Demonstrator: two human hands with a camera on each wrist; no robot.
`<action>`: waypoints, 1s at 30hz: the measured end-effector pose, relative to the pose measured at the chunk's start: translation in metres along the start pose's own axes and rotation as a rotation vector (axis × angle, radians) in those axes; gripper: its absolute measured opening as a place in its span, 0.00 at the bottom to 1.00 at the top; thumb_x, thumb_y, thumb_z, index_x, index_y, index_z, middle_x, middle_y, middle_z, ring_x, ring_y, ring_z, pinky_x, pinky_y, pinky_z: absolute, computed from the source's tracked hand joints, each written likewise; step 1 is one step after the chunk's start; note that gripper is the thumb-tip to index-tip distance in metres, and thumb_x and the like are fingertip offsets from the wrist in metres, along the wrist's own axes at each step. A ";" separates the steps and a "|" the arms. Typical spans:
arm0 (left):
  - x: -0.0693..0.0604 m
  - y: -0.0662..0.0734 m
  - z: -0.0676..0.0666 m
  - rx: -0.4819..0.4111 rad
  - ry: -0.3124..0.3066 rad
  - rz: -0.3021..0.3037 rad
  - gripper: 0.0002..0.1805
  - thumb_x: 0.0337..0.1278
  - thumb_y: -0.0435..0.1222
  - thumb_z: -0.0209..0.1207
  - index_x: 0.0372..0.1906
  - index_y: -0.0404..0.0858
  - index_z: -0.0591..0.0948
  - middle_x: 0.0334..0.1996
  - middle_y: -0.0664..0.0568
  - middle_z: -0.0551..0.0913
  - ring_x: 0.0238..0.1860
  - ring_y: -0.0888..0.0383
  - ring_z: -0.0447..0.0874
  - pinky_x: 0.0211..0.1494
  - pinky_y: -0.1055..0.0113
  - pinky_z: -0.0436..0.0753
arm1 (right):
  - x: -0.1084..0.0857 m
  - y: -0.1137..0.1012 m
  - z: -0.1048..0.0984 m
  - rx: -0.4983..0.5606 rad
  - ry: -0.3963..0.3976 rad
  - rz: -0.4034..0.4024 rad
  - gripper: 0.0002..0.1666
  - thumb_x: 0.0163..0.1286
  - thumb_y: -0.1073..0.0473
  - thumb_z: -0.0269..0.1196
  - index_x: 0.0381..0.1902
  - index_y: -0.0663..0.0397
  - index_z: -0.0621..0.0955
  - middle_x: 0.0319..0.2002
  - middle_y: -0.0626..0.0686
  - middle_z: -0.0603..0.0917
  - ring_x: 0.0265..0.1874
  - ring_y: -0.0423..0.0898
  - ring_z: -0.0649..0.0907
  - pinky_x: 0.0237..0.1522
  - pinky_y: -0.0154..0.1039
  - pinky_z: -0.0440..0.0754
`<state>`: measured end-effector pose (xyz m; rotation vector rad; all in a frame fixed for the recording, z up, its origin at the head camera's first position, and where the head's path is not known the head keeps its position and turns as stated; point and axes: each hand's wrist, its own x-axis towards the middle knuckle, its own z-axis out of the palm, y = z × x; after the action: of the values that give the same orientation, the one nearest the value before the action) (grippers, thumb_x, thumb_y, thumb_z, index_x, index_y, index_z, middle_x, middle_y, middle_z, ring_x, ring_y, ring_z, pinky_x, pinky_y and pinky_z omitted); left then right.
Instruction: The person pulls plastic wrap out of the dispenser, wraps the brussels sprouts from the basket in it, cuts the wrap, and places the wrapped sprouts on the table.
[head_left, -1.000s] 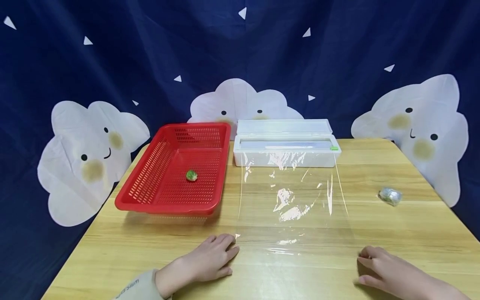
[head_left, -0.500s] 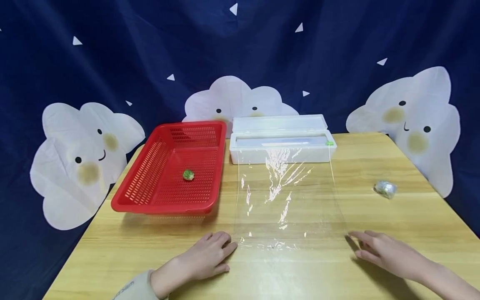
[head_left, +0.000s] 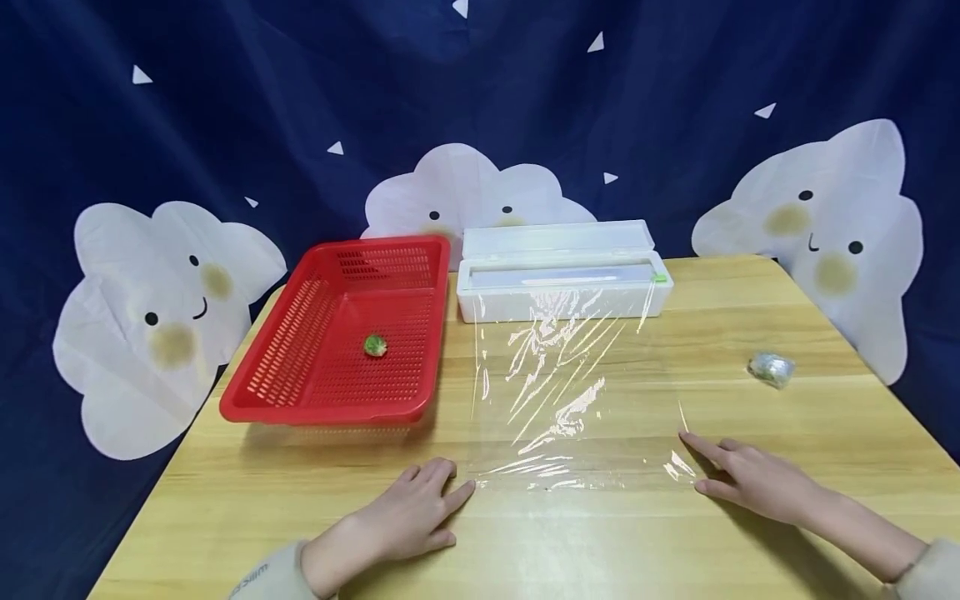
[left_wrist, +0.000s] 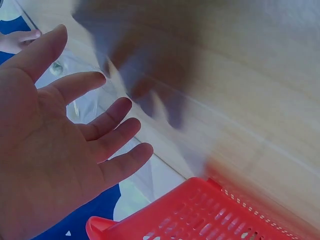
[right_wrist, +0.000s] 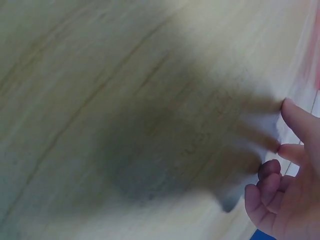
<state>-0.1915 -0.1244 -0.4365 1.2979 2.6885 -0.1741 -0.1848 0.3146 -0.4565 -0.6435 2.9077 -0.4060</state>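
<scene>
Cling film [head_left: 570, 417], 1 sheet, ctr frame: R hand [head_left: 761, 479], idx + thumb extended, nothing gripped, now farther up film's R edge w/ new glints beside it; L hand [head_left: 415, 510], fingers loosely spread, nothing gripped, at lower-L corner; hold-down prob firmer.

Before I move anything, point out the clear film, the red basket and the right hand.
Clear film [head_left: 573, 407], head view: middle of the sheet.
Red basket [head_left: 322, 415], head view: its near rim.
Right hand [head_left: 761, 481], head view: back of the hand.
</scene>
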 end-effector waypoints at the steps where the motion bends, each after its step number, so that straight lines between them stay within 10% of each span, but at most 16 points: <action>1: 0.000 -0.001 0.000 -0.004 -0.004 -0.010 0.33 0.51 0.54 0.56 0.62 0.44 0.69 0.51 0.46 0.67 0.55 0.52 0.65 0.52 0.55 0.71 | 0.001 0.000 -0.001 -0.007 0.005 -0.002 0.38 0.56 0.43 0.63 0.59 0.62 0.71 0.33 0.53 0.79 0.27 0.43 0.79 0.23 0.38 0.74; 10: -0.007 -0.006 -0.012 -0.033 0.007 -0.011 0.35 0.51 0.53 0.57 0.65 0.45 0.66 0.50 0.46 0.68 0.52 0.54 0.67 0.53 0.55 0.73 | 0.001 0.002 -0.001 -0.009 -0.016 0.022 0.41 0.55 0.41 0.63 0.60 0.59 0.69 0.31 0.51 0.78 0.26 0.43 0.77 0.19 0.37 0.71; 19: 0.000 -0.035 -0.082 -0.085 0.239 0.071 0.31 0.51 0.48 0.61 0.63 0.47 0.69 0.47 0.46 0.70 0.36 0.60 0.71 0.37 0.69 0.77 | -0.003 0.009 0.004 -0.002 0.015 0.008 0.42 0.55 0.43 0.64 0.62 0.58 0.67 0.34 0.57 0.79 0.28 0.49 0.80 0.22 0.43 0.75; 24: 0.004 -0.072 -0.111 -0.213 0.199 -0.055 0.34 0.48 0.48 0.64 0.63 0.49 0.69 0.47 0.50 0.67 0.41 0.60 0.66 0.31 0.74 0.73 | -0.004 0.009 0.007 -0.010 0.051 0.005 0.40 0.55 0.43 0.64 0.61 0.58 0.69 0.34 0.54 0.79 0.29 0.47 0.80 0.22 0.42 0.75; 30: 0.007 -0.117 -0.113 -0.290 0.103 -0.216 0.37 0.44 0.47 0.66 0.64 0.48 0.68 0.47 0.50 0.66 0.48 0.56 0.66 0.36 0.69 0.76 | -0.005 0.012 0.011 0.003 0.061 -0.013 0.40 0.55 0.45 0.64 0.62 0.57 0.68 0.37 0.58 0.79 0.32 0.52 0.81 0.25 0.47 0.77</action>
<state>-0.2968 -0.1721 -0.3222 0.9567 2.8020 0.2572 -0.1832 0.3247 -0.4703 -0.6616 2.9608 -0.4390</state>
